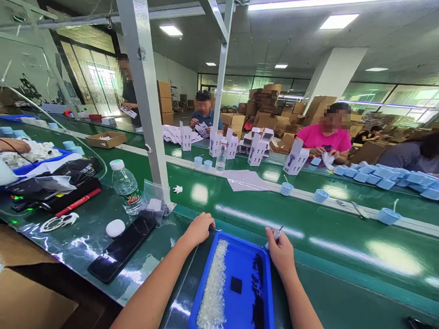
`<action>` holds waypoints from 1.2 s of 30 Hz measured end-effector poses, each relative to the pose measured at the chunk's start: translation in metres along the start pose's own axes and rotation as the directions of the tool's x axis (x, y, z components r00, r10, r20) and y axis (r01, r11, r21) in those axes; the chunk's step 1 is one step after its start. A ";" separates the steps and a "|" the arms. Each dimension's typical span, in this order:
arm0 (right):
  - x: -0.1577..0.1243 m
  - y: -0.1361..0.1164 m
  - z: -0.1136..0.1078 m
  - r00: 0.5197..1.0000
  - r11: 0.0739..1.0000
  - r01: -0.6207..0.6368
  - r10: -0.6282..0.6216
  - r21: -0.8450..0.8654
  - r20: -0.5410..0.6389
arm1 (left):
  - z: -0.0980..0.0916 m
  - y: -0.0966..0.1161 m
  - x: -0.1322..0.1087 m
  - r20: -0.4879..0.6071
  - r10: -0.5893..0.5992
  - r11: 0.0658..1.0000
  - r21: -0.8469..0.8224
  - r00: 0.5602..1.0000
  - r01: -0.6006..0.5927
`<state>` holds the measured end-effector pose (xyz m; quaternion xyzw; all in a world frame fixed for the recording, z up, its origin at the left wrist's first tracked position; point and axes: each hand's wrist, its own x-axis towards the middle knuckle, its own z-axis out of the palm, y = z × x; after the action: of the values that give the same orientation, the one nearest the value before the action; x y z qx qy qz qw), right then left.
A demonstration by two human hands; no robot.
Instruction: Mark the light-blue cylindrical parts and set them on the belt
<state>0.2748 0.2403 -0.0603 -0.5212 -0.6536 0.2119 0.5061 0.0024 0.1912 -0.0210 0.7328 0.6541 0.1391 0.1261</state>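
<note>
My right hand [281,252] pinches a small white stick-like piece [275,236] with a dark tip, just above the top right corner of a blue plastic tray [234,245]. My left hand [198,230] is curled closed at the tray's upper left, with nothing visible in it. Inside the tray lies a long strip of white granules [212,285], with a dark strip [258,297] along the right side. A small black square [236,285] sits between them. The tray's near end runs out of the frame.
A black phone [121,249], white round object [115,228], water bottle [126,186] and plastic bag [154,205] lie left on the green bench. A cardboard box [14,284] sits lower left. Across a green belt [346,252], co-workers handle white cartons and blue cups [388,216].
</note>
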 end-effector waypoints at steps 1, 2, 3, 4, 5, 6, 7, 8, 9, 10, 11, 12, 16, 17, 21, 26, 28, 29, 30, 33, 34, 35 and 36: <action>0.000 -0.001 0.000 1.000 1.000 -0.001 0.001 -0.003 0.001 | 0.000 0.000 0.000 -0.003 -0.006 1.000 0.000 1.000 0.006; 0.000 -0.002 0.000 1.000 1.000 0.003 -0.003 -0.006 0.000 | 0.000 0.001 0.000 -0.005 -0.011 1.000 -0.004 1.000 0.011; 0.000 -0.003 0.000 1.000 1.000 0.009 -0.009 -0.008 -0.002 | 0.000 0.001 0.000 -0.010 -0.012 1.000 -0.010 1.000 0.012; 0.000 -0.004 0.000 1.000 1.000 0.015 -0.015 -0.009 -0.003 | 0.001 0.001 0.000 -0.015 -0.012 1.000 -0.019 1.000 0.011; 0.000 -0.005 0.000 1.000 1.000 0.020 -0.020 -0.010 -0.003 | 0.002 0.001 0.000 -0.023 -0.012 0.999 -0.030 1.000 0.012; 0.000 -0.006 -0.001 1.000 1.000 0.020 -0.020 -0.010 -0.002 | 0.003 0.000 0.001 -0.032 -0.016 0.999 -0.046 0.999 0.014; 0.000 -0.007 -0.001 1.000 1.000 0.018 -0.018 -0.010 -0.003 | 0.003 0.000 0.001 -0.044 -0.023 0.998 -0.066 0.999 0.020; 0.000 -0.007 -0.001 1.000 1.000 0.014 -0.014 -0.009 -0.005 | 0.004 0.000 0.001 -0.054 -0.032 0.996 -0.088 0.998 0.027; 0.000 -0.008 -0.001 1.000 1.000 0.010 -0.010 -0.008 -0.005 | 0.004 0.000 0.002 -0.063 -0.041 0.993 -0.111 0.997 0.034; 0.000 -0.008 -0.001 1.000 1.000 0.009 -0.009 -0.005 -0.004 | 0.005 -0.001 0.002 -0.070 -0.049 0.991 -0.130 0.996 0.039; 0.000 -0.008 -0.001 1.000 1.000 0.009 -0.009 -0.002 -0.004 | 0.005 -0.001 0.002 -0.075 -0.053 0.989 -0.145 0.996 0.042; 0.000 -0.008 -0.001 1.000 1.000 0.007 -0.007 0.001 -0.003 | 0.006 -0.001 0.002 -0.080 -0.054 0.987 -0.153 0.995 0.042; -0.001 -0.006 -0.001 1.000 1.000 -0.009 0.009 0.004 -0.002 | 0.008 -0.003 0.004 -0.085 -0.045 0.988 -0.148 0.995 0.032; -0.001 -0.006 -0.001 1.000 1.000 -0.013 0.013 -0.001 -0.001 | 0.008 -0.003 0.004 -0.083 -0.044 0.989 -0.141 0.996 0.032; 0.000 -0.007 -0.001 1.000 1.000 -0.022 0.022 -0.018 -0.002 | 0.011 -0.007 0.006 -0.073 -0.047 0.990 -0.138 0.996 0.037; 0.000 -0.007 0.000 0.999 0.999 -0.035 0.035 -0.005 0.007 | 0.010 -0.009 0.007 -0.079 -0.032 0.989 -0.143 0.996 0.020; 0.001 -0.007 0.000 0.999 0.999 -0.042 0.042 -0.002 0.005 | 0.010 -0.009 0.007 -0.082 -0.023 0.990 -0.144 0.996 0.011; 0.000 -0.006 0.000 0.999 0.999 -0.047 0.047 -0.003 0.003 | 0.009 -0.009 0.007 -0.083 -0.019 0.990 -0.144 0.996 0.006; 0.000 -0.006 0.000 0.999 0.999 -0.052 0.052 -0.006 0.000 | 0.009 -0.010 0.007 -0.083 -0.014 0.990 -0.144 0.996 0.002; 0.000 -0.005 -0.001 0.998 0.998 -0.057 0.057 -0.024 0.000 | 0.011 -0.010 0.008 -0.081 -0.005 0.988 -0.154 0.997 -0.008; 0.000 -0.005 -0.001 0.998 0.998 -0.058 0.058 -0.030 0.001 | 0.011 -0.010 0.008 -0.079 -0.003 0.987 -0.159 0.997 -0.010; 0.000 -0.005 -0.001 0.998 0.997 -0.062 0.062 -0.035 0.001 | 0.011 -0.010 0.008 -0.078 0.001 0.987 -0.162 0.997 -0.014; -0.001 -0.006 -0.001 0.998 0.997 -0.070 0.070 -0.038 0.002 | 0.011 -0.009 0.008 -0.079 0.006 0.986 -0.164 0.997 -0.019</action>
<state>0.2734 0.2374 -0.0555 -0.5529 -0.6396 0.2180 0.4874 -0.0013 0.2003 -0.0346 0.7177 0.6403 0.2222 0.1596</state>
